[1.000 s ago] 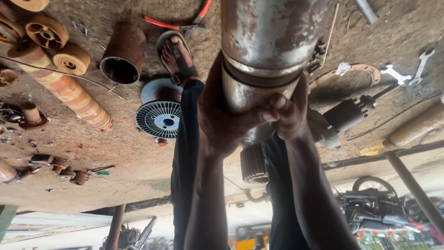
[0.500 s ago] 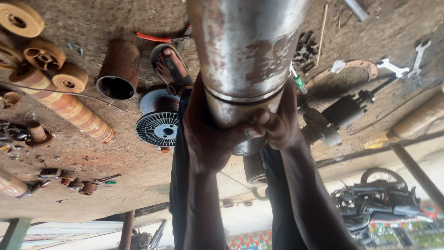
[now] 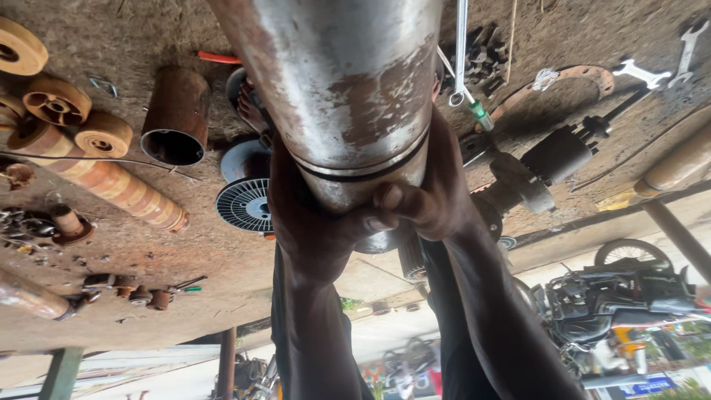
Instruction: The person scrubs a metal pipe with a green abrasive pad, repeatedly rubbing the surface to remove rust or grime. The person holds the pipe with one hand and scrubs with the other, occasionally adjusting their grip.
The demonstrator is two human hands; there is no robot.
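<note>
Steel cylinder (image 3: 348,89): a wide, rust-blotched metal tube filling the top centre of the frame, with a dark band around it near its lower end.
Left hand (image 3: 315,215): wrapped around the cylinder's lower end from the left side of the frame, fingers closed against the metal just under the band.
Right hand (image 3: 433,196): gripping the same end from the right, thumb pressed across the rim, touching the left hand.
Rusty pipe section (image 3: 174,118): lies open-ended on the dirt ground at upper left.
Finned round cover (image 3: 244,204): just left of the left hand, on the ground.
Stacked rusty discs (image 3: 104,178): a long row at the left edge.
Spanners (image 3: 652,67): upper right corner, well apart from the hands.
Motorcycle (image 3: 622,296): lower right, beyond the work area.
</note>
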